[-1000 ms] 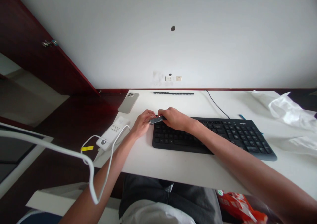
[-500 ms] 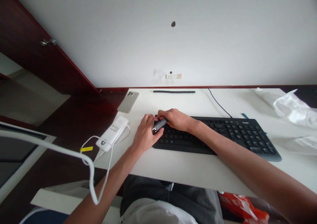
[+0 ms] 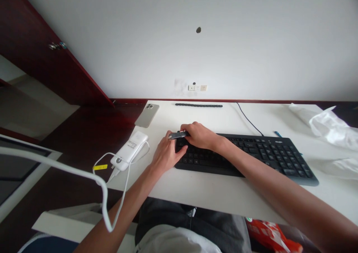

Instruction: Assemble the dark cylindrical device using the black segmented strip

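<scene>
A black keyboard (image 3: 251, 154) lies on the white desk (image 3: 212, 191). My right hand (image 3: 200, 135) hovers over the keyboard's far left corner, fingers closed on a small grey metal tool (image 3: 177, 135) that sticks out to the left. My left hand (image 3: 167, 155) rests at the keyboard's left edge, thumb on the keys, fingers apart and holding nothing.
A white power bank (image 3: 129, 149) with a white cable (image 3: 106, 193) lies at the desk's left edge. A phone (image 3: 147, 115) lies face down at the far left corner. A black strip (image 3: 198, 105) lies along the back. White plastic bags (image 3: 332, 128) are at the right.
My left hand has let go of the grey tool and dropped to the keyboard's left edge. The right hand keeps the tool and has turned it level, pointing left.
</scene>
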Available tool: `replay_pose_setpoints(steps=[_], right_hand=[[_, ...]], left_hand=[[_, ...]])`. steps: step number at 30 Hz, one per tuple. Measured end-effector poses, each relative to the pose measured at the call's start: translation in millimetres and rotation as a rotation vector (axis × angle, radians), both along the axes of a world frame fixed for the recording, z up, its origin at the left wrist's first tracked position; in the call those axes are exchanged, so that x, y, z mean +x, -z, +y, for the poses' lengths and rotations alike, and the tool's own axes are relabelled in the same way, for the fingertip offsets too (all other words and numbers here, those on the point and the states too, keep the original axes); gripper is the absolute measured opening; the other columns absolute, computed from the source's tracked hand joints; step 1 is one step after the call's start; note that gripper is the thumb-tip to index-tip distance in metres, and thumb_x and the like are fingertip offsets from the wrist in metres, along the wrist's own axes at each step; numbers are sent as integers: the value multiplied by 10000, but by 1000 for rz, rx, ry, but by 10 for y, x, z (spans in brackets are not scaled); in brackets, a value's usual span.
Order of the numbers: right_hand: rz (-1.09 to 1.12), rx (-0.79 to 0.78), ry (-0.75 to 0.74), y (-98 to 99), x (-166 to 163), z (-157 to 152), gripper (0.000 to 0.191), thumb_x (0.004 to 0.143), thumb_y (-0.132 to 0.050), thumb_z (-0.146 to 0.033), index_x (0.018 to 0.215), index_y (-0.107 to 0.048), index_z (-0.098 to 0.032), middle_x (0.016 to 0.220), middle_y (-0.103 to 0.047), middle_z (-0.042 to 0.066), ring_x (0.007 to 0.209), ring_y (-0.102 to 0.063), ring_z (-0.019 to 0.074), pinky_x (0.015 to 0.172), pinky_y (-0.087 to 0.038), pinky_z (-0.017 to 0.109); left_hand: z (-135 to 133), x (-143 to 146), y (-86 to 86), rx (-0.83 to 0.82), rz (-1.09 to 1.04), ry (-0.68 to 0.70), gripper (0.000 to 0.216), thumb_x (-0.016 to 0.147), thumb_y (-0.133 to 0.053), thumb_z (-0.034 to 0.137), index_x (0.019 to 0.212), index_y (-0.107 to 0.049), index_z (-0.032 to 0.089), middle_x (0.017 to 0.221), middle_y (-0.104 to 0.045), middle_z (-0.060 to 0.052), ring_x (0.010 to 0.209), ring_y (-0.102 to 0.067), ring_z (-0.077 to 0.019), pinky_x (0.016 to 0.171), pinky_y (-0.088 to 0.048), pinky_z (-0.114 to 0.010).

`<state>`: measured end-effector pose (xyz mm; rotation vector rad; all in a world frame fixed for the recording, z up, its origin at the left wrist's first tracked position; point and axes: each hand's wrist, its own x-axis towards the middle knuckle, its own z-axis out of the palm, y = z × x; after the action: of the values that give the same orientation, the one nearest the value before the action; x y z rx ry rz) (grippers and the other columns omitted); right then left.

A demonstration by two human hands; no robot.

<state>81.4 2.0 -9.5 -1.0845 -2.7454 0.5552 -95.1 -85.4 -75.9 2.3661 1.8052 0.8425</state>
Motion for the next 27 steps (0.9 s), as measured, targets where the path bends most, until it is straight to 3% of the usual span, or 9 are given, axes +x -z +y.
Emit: replay_pose_setpoints(steps=[5, 13, 18, 23, 27], right_hand=[[-8, -38, 39, -58, -30, 4, 158, 931, -556, -206, 938, -711, -176, 888, -755, 103, 838, -692, 228, 674, -376, 277], [-3, -133, 168, -10, -51, -2, 215, 974, -542, -271, 928, -729, -176, 917, -774, 112, 851, -714, 227, 690, -415, 267], [-59, -89, 142, -70, -71, -35, 200, 953, -540, -214, 980, -735, -175, 948, -771, 116, 893, -715, 244, 715, -426, 279], [-147, 44, 1, -132, -98, -44, 212, 894, -563, -152, 1028, -728, -152, 954, -762, 145, 893, -712, 280, 697, -419, 308], [-130, -41, 33, -124, -73, -45, 200, 927, -551, -180, 1019, -728, -164, 945, -764, 129, 900, -710, 258, 686, -419, 291]], left_hand=[[-6, 0, -21, -15, -77, 46, 325, 948, -617, 377, 1193, -490, 205, 1127, -630, -102, 1027, -650, -278, 900, -557, -442], [-11, 14, -84, -58, -104, 52, 251, 936, -623, 342, 1112, -496, 216, 1106, -596, -83, 927, -637, -237, 827, -550, -402], [4, -6, -28, -16, -92, 65, 270, 947, -620, 352, 1141, -491, 215, 1095, -621, -86, 956, -643, -248, 839, -548, -403], [33, -27, 2, 5, -46, 80, 213, 1001, -541, 362, 1132, -521, 195, 1052, -626, -105, 906, -656, -250, 815, -552, -410], [40, -26, 17, 37, -38, 60, 193, 1006, -519, 311, 1155, -518, 190, 1003, -651, -107, 920, -667, -266, 811, -557, -415]])
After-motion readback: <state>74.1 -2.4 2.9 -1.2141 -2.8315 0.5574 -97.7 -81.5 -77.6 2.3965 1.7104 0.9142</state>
